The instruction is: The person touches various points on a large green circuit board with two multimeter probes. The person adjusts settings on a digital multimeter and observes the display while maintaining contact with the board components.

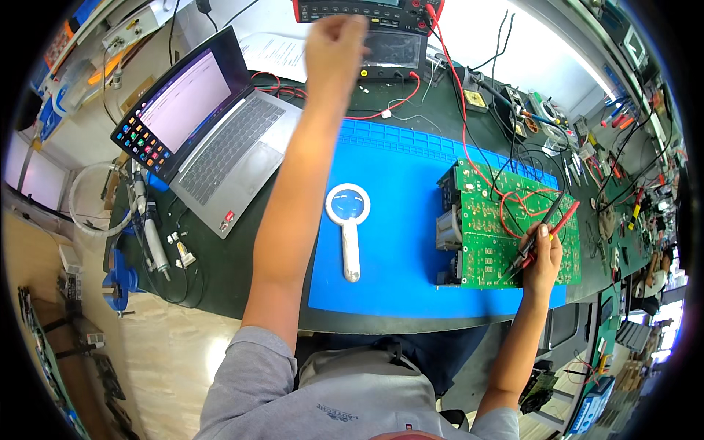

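My right hand (541,265) is closed around two multimeter probes, a black probe (544,220) and a red probe (567,217). Their tips point down-left over a green circuit board (484,220); whether they touch it I cannot tell. The board lies on the right of a blue work mat (396,249), with large components along its left edge. Far forward, my left hand (336,45) is raised in front of a red-and-black bench multimeter (392,16). Its fingers look bent but are blurred, and contact with the buttons is unclear.
A white-handled magnifying glass (350,249) lies on the mat between my arms. To the left stands an open laptop (235,150). Red and black leads (463,110) run from the multimeter to the board. Tools and cables (543,125) crowd the back right; a soldering-type handpiece (155,246) lies left.
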